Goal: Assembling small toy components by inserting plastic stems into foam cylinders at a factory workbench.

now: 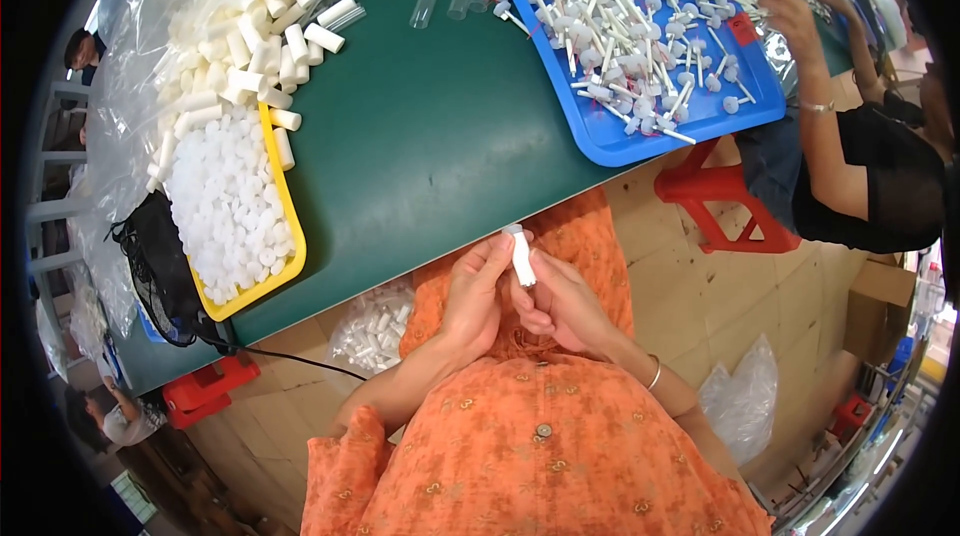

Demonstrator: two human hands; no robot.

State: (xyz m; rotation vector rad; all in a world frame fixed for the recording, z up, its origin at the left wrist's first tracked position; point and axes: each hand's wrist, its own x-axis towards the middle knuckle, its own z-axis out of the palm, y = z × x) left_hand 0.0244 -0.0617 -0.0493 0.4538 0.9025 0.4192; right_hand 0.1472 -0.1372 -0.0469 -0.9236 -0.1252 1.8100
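In front of my lap, just off the table's near edge, a small white cylinder is held between both hands. It stands slightly tilted, with a pale translucent cap at its upper end. My left hand is closed, its thumb and fingertips pinching the piece near the cap. From the other side, my right hand grips the cylinder's body with bent fingers. The fingertips behind the piece are hidden.
A yellow tray of small white caps stands left on the green table, below a pile of white cylinders. Right is a blue tray of capped sticks. Clear tubes lie behind. A co-worker's hand is beyond the blue tray.
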